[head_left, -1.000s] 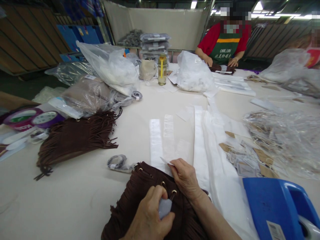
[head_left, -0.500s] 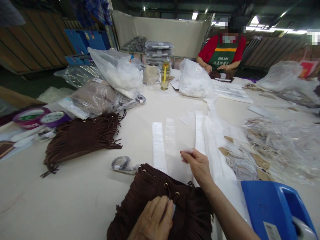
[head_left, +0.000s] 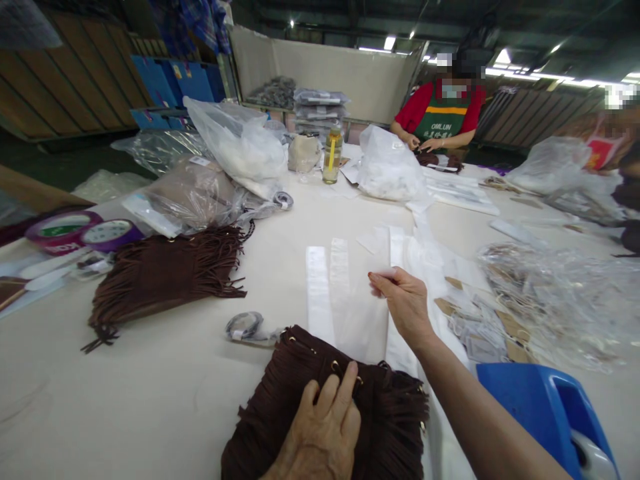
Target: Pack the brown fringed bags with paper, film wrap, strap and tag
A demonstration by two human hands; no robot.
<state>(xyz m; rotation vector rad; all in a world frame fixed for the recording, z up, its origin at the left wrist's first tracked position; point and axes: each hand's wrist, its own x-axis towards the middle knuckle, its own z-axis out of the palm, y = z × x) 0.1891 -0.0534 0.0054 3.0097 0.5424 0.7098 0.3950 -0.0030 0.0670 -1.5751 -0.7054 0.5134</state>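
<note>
A dark brown fringed bag (head_left: pixel 380 413) with gold eyelets lies in front of me. My left hand (head_left: pixel 325 427) rests on it with fingers stretched out, the fingertips by the eyelets. Beyond the bag, above the table, my right hand (head_left: pixel 407 303) is closed in a pinch. A thin white piece (head_left: pixel 384 272) shows at its fingertips, mostly hidden by the hand. Under and beside this hand lie white strips (head_left: pixel 317 287) and thin white sheets. A ring-shaped grey coil in clear plastic (head_left: pixel 245 327) touches the bag's upper left corner.
Another brown fringed bag (head_left: pixel 167 273) lies at left, near tape rolls (head_left: pixel 110 235) and plastic-wrapped goods (head_left: pixel 190 190). At right are a blue dispenser (head_left: pixel 535 407) and a heap of tags in plastic (head_left: pixel 550 293). A bottle (head_left: pixel 331 157) stands farther back. A co-worker (head_left: pixel 443 120) works across the table.
My left hand's fingers have straightened on the bag; the light bluish piece seen by them earlier no longer shows. My right hand has moved slightly up and right, still pinched.
</note>
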